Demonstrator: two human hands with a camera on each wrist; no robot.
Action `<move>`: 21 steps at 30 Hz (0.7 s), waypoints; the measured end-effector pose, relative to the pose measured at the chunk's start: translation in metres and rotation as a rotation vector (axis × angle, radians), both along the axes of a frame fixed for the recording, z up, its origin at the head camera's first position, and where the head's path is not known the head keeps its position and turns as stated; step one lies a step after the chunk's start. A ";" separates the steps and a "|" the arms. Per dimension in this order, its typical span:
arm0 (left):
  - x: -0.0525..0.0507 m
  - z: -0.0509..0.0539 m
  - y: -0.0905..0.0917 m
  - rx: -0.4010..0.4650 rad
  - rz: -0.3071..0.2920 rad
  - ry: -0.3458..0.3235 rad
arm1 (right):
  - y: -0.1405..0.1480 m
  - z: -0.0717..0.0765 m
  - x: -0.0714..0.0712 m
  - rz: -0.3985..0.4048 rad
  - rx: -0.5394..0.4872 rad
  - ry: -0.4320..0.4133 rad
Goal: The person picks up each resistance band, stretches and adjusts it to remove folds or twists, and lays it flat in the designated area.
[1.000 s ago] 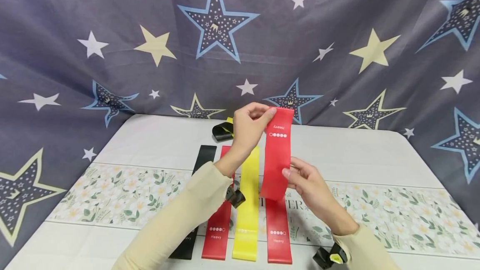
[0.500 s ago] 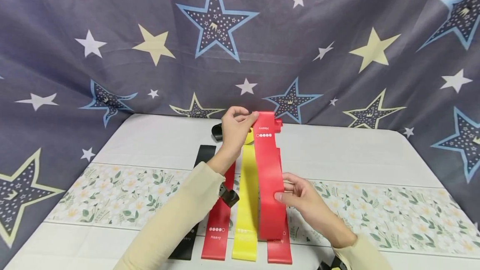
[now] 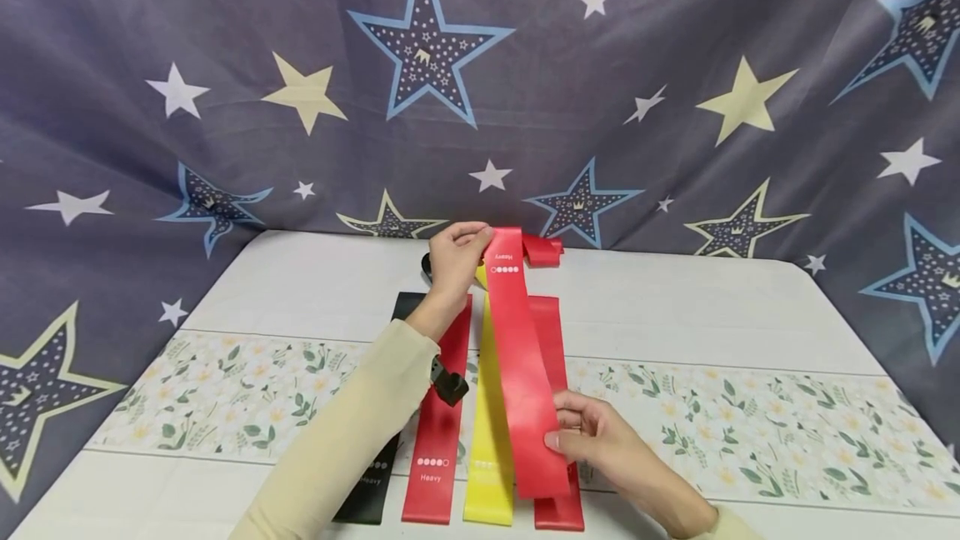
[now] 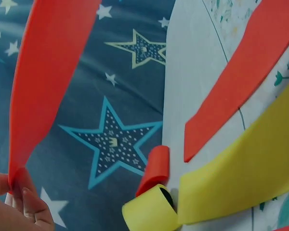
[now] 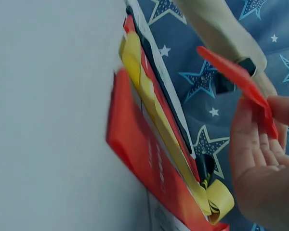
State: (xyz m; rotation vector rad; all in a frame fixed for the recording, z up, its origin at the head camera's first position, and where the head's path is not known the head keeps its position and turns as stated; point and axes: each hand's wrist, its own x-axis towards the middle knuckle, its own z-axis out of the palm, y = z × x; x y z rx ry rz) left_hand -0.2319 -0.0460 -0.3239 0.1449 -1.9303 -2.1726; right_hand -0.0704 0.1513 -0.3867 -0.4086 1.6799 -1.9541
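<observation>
Raised over the table, a long red resistance band (image 3: 525, 365) is stretched between both hands. My left hand (image 3: 452, 273) pinches its far end, beside the printed "Heavy" label. Lower down, my right hand (image 3: 600, 436) pinches the band's right edge near its folded near end. The left wrist view has the left thumb and fingers (image 4: 30, 199) closing on the band. Beneath it lie a yellow band (image 3: 489, 440) and another red band (image 3: 558, 515), both partly covered. Left of these are a third red band (image 3: 432, 473) and a black band (image 3: 363, 494), partly behind the left arm.
Curled bands sit at the table's back edge: a red one (image 3: 542, 250), a yellow one (image 4: 149, 209) and a black one (image 5: 205, 166). A star-patterned cloth (image 3: 637, 48) hangs behind the white table (image 3: 712, 307), which has a flowered strip across it.
The held band has swung left and straightened, its lower end coming down toward me. My left hand moved left and slightly down; my right hand moved down. The curled red band came into view.
</observation>
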 end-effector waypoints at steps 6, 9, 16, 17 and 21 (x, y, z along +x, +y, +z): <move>-0.009 -0.008 -0.005 0.022 -0.001 -0.061 | -0.002 -0.002 0.011 0.024 -0.057 -0.121; -0.010 -0.014 -0.008 0.026 0.006 -0.080 | -0.001 -0.004 0.014 0.006 -0.050 -0.172; -0.003 -0.023 -0.022 0.012 0.011 -0.101 | 0.020 -0.009 0.007 -0.087 0.003 -0.252; -0.002 -0.025 -0.025 0.006 0.008 -0.109 | 0.025 -0.009 0.005 -0.111 0.013 -0.264; 0.003 -0.028 -0.035 -0.021 -0.008 -0.165 | 0.044 -0.012 -0.007 -0.215 0.061 -0.268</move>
